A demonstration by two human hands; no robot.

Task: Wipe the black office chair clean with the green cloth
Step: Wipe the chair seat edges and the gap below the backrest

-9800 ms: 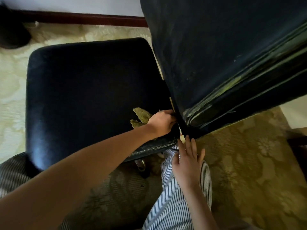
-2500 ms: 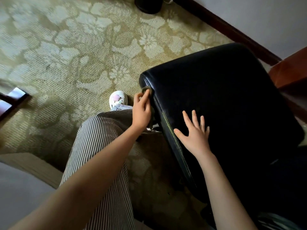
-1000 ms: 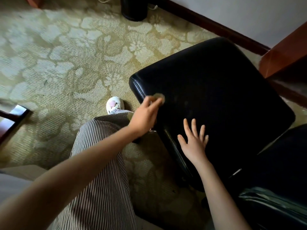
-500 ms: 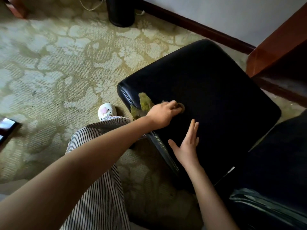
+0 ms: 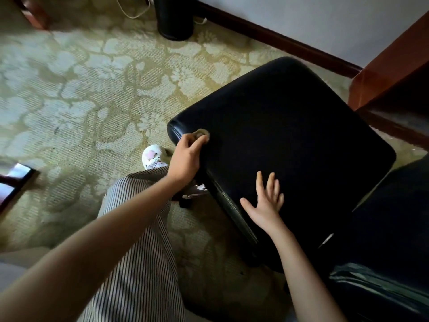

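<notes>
At the near-left corner of the seat, as the head camera looks down, the left hand (image 5: 185,156) has its fingers curled round the green cloth (image 5: 201,133), bunched small so only a dull olive tuft shows past the knuckles, pressed onto the black office chair (image 5: 290,135). The right hand (image 5: 264,205) lies flat on the seat near its stitched side edge, fingers straight and spread, holding nothing (it seems to be steadying the chair). Wiping looks well under way on the seat, though I cannot tell which parts are already done; the backrest (image 5: 383,263) at lower right and the frame beneath probably remain. The seat's upholstery is smooth, dark and slightly glossy at the corner, with no dust visible in this dim light.
</notes>
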